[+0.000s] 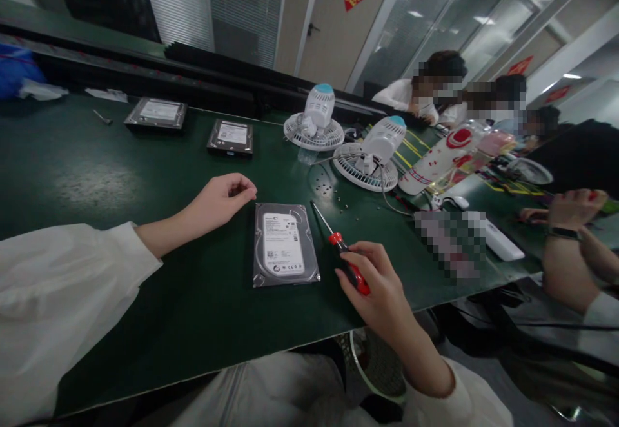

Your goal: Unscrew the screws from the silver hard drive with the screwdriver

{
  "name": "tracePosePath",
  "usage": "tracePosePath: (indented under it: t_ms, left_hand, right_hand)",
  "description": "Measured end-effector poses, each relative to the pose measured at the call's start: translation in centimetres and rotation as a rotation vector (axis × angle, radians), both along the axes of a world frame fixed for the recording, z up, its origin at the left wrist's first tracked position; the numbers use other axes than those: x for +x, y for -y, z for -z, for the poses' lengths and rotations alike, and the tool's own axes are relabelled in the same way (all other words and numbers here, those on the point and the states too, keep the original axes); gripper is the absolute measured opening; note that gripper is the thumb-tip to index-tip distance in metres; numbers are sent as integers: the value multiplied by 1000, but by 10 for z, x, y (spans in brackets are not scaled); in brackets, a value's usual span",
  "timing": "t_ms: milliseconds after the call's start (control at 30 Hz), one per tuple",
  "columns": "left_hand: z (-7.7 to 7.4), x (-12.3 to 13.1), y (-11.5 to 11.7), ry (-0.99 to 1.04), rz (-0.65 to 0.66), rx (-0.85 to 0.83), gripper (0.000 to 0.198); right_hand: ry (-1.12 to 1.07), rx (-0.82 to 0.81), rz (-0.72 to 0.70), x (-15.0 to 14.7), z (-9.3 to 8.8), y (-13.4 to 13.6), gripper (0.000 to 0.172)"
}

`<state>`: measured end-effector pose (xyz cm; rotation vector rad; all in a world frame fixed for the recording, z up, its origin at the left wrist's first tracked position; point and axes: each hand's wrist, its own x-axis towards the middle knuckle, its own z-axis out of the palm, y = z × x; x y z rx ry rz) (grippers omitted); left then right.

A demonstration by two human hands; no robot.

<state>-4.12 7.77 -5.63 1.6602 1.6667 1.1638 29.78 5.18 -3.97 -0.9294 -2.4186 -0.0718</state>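
A hard drive (282, 244) with a white label lies flat on the green table in front of me. Just past its far left corner is my left hand (225, 194), its fingers curled and the thumb and fingertips together; whatever they may hold is too small or hidden to make out. To the right of the drive, my right hand (374, 281) grips a screwdriver (339, 242) by its red and black handle. The screwdriver's tip points away from me, beside the drive and apart from it. Several small screws (329, 193) are scattered beyond the tip.
Two more hard drives (157, 113) (231, 137) lie farther back. Two white fans (314, 117) (377, 149) rest face down, a cable trailing from one. A patterned bottle (430, 166) stands at right, near a co-worker's hands (570, 211). A basket (380, 366) sits below the table edge.
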Motion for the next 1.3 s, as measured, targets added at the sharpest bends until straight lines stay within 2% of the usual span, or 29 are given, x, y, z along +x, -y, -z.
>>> tracePosePath:
  t_ms: [133,233,300,367,467,567,667,933,1133,1233,1300]
  left_hand:
    - [-9,-1,-5,15,23,0,25]
    - [-22,3,-20,6,87,38,27]
    - [-30,10,-35,-22,137,34,28]
    - [-37,21,-49,-67,252,-43,26]
    - [-44,41,-66,-166,345,-94,23]
    - [-46,59,-78,-280,432,-109,17]
    - [-43,73,-87,-304,464,-99,14]
    - [-32,95,-99,-315,424,-28,25]
    - [-36,87,-94,-304,473,-35,31]
    - [-43,71,-87,-298,452,-26,33]
    - [-47,54,-82,-292,390,-39,34]
  right_hand:
    - [40,-105,34,2,2,4,23]
    - [54,-148,49,2,2,5,22]
    - [52,-161,55,2,2,6,22]
    - [49,-165,54,2,2,6,22]
    - [51,-175,65,1,1,8,22]
    - [58,-196,85,0,0,9,21]
    - [51,-199,84,-1,0,9,21]
    - [43,-224,81,0,1,10,23]
    - [22,-238,82,0,1,10,22]
    - [26,-256,76,2,0,8,23]
    - [35,-269,60,5,-2,6,27]
